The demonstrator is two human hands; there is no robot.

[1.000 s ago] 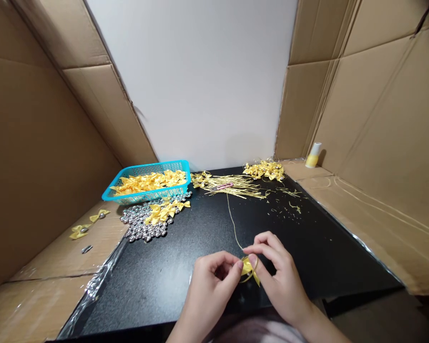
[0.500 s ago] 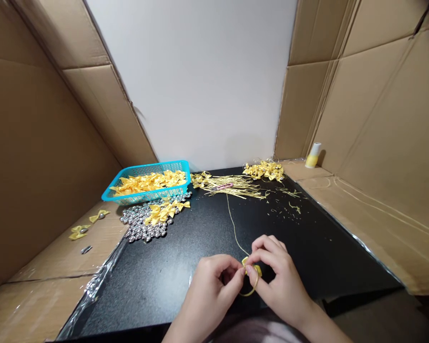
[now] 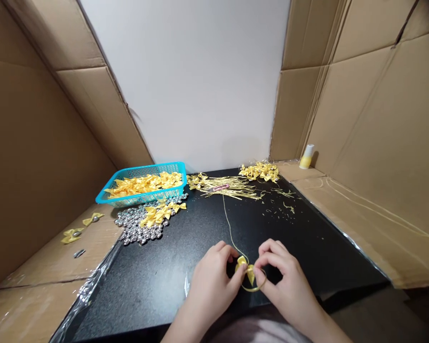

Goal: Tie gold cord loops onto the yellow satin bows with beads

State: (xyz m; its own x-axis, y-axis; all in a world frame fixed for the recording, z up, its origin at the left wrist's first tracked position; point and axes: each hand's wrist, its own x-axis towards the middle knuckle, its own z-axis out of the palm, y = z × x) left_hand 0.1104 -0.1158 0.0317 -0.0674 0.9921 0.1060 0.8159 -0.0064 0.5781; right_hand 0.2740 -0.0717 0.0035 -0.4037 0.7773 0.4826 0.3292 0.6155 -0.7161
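My left hand (image 3: 218, 274) pinches a yellow ribbon bow (image 3: 250, 275) just above the near part of the black table. My right hand (image 3: 284, 274) is closed on a thin yellow cord (image 3: 253, 289) that loops down below the bow. From the bow a fine yellow thread (image 3: 230, 231) runs away across the table to a pile of cut yellow cords (image 3: 232, 186). The fingertips hide part of the bow and where the cord crosses it.
A blue basket (image 3: 103, 196) of yellow bows stands at the back left. Silver beads (image 3: 128, 224) with bows on top lie before it. Bows with beads (image 3: 260, 170) are heaped at the back right, near a thread spool (image 3: 306, 157). Pink-handled snips (image 3: 219, 187) rest on the cords.
My hands have moved a little apart, and more of the bow shows between them. My right hand has drawn the cord loop to the right. The whole view has shifted slightly.
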